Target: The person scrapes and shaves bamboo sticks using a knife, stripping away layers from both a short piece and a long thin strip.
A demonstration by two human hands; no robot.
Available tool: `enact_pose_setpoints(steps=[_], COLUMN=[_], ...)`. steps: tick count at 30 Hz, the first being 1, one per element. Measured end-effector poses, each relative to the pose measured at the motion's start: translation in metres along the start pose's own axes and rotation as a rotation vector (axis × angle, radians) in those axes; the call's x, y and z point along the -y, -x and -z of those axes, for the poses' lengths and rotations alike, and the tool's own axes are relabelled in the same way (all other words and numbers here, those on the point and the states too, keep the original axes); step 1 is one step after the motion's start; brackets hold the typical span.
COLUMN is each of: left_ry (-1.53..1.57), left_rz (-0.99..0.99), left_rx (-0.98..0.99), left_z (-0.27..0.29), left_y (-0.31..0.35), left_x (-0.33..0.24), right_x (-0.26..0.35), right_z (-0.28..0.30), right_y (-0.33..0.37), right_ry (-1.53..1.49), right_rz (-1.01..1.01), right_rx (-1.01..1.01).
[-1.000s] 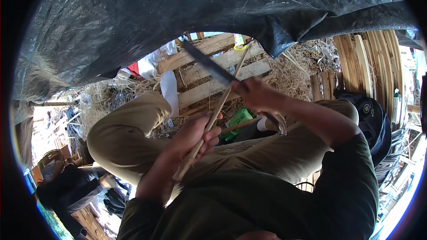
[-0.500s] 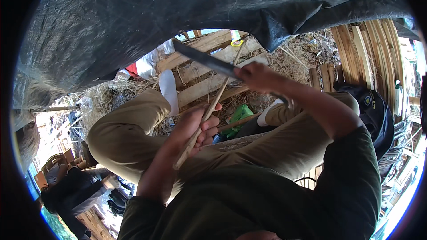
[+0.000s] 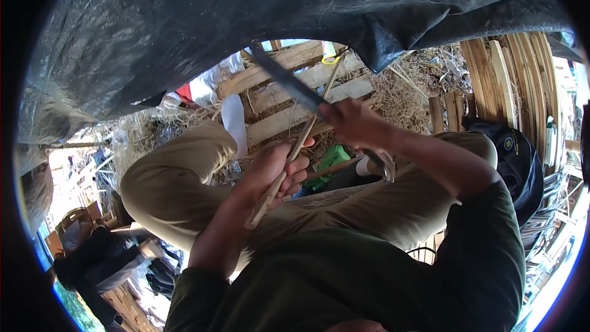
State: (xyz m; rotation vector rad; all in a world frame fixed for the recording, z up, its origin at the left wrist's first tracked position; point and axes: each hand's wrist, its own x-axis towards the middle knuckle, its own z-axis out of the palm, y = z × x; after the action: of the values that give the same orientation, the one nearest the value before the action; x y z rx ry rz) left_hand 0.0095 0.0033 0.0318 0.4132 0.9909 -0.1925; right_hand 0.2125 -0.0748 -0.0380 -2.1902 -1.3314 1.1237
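Observation:
My right hand (image 3: 355, 122) is closed round the grip of a machete (image 3: 287, 81). Its long dark blade points away and to the left, and a curved, shiny end shows below my hand. A thin, pale wooden stick (image 3: 306, 130) runs slantwise through my closed left hand (image 3: 278, 171). The stick's thicker, cut end points back toward my body, left of my lap, while its far part reaches up over the slats. The blade crosses the stick just beyond my left hand; whether they touch, I cannot tell.
A dark tarp (image 3: 203, 18) hangs low across the far side. Beyond my legs lie a slatted wooden pallet (image 3: 276, 124), straw (image 3: 402, 98) and a green bag (image 3: 334, 157). Stacked boards (image 3: 528, 80) and a black backpack (image 3: 516, 166) stand right. Another person's dark sleeve (image 3: 101, 258) shows lower left.
My right hand has come a little nearer to my body, and the blade now tilts more steeply, its tip farther away. The stick has shifted slightly; my left hand still holds it.

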Motion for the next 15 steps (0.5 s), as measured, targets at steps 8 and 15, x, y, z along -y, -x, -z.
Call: enact_pose_setpoints(steps=[8, 15], left_ry=[0.027, 0.072], left_rz=[-0.017, -0.027], left_rx=[0.065, 0.058], left_z=[0.005, 0.009], left_y=[-0.007, -0.010], left_x=[-0.004, 0.002], right_x=[-0.037, 0.000], right_z=[0.000, 0.029], right_y=[-0.019, -0.009], right_ry=[0.557, -0.053], right_rz=[0.225, -0.158], right_rx=[-0.129, 0.262])
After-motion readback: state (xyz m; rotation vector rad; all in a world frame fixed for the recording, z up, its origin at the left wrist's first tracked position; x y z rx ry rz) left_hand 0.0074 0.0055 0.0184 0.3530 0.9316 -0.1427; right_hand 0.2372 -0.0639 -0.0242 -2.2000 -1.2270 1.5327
